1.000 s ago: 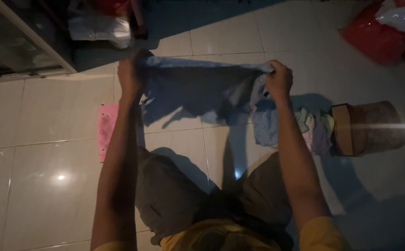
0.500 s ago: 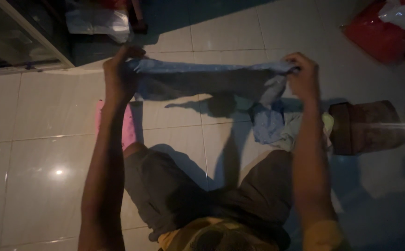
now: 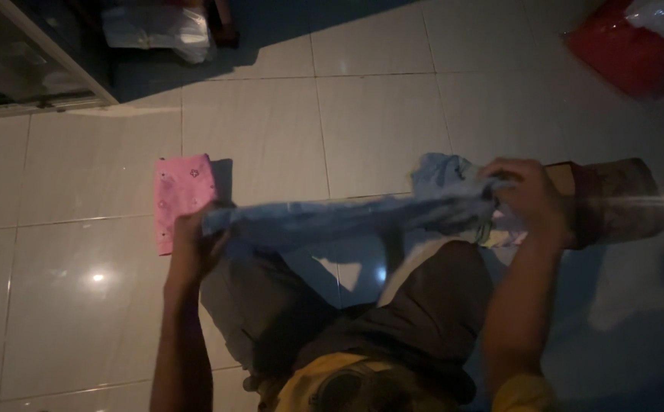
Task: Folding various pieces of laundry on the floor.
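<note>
Both hands clamp the ends of one light-blue cloth garment (image 3: pixel 347 217), stretched above the lap: left hand (image 3: pixel 194 248) fisted on one end, right hand (image 3: pixel 530 200) pinching the other. Risk: loose grip, cloth sags onto tile floor (image 3: pixel 271 130). One folded pink cloth (image 3: pixel 181 200) toward the floor's left edge; one brown box (image 3: pixel 614 200) right.

A long blue cloth garment (image 3: pixel 347 217) stretches level between the two hands, the left hand (image 3: pixel 194 248) at its left end and the right hand (image 3: pixel 530 198) at its right, above the person's lap. On the pale tiled floor (image 3: pixel 362 122), a folded pink cloth (image 3: pixel 183 198) lies just left of the left hand. A brown box (image 3: pixel 614 200) lies right of the right hand, a red plastic bag (image 3: pixel 622 53) farther behind it.
</note>
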